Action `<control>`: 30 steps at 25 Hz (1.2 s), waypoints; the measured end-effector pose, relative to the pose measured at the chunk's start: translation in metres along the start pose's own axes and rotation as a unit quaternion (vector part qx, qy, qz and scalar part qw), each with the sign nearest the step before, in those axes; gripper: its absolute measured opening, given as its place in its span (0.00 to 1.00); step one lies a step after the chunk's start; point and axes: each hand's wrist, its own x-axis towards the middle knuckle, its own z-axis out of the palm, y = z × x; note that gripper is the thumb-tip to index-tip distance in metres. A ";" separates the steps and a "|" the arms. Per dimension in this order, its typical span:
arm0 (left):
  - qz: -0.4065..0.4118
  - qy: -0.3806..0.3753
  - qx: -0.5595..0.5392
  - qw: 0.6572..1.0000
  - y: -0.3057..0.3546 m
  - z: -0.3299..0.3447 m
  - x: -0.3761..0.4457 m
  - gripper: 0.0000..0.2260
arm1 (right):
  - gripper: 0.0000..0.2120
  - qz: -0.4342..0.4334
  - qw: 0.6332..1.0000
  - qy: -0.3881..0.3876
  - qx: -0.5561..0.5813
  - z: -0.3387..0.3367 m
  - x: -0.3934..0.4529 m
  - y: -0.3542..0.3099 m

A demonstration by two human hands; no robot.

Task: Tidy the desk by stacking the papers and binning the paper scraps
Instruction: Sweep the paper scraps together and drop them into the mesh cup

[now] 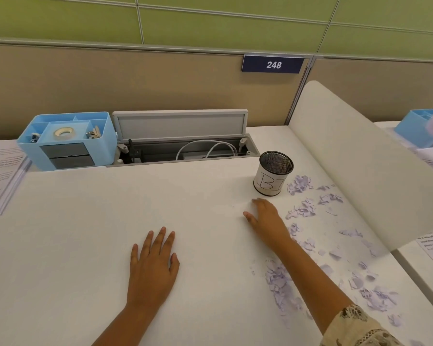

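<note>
- The left hand lies flat on the desk, palm down, fingers straight and slightly spread, holding nothing.
- The right hand reaches forward, fingers extended on the desk just before the bin, its far edge beside the scraps; it grips nothing.
- The bin, a mesh cup wrapped in white paper with handwritten letters, stands upright near the right divider.
- Pale purple scraps lie scattered along the desk's right side, from beside the bin down past the right forearm.
- A stack of printed papers sits at the far left edge.
- A blue organiser holding a tape roll stands at the back, beside an open cable tray.
- A tan partition with a sign reading 248 rises behind.
</note>
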 end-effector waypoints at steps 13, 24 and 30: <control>-0.001 -0.003 -0.001 1.000 0.000 0.001 0.001 0.28 | 0.21 -0.024 0.997 -0.054 -0.052 -0.019 -0.041 0.027; -0.001 -0.005 -0.001 1.000 0.000 0.001 0.000 0.31 | 0.13 -0.021 0.998 0.025 -0.053 -0.013 -0.048 0.029; 0.002 -0.001 -0.002 1.000 0.001 0.000 0.000 0.31 | 0.09 -0.008 0.997 0.082 0.000 -0.053 -0.030 0.006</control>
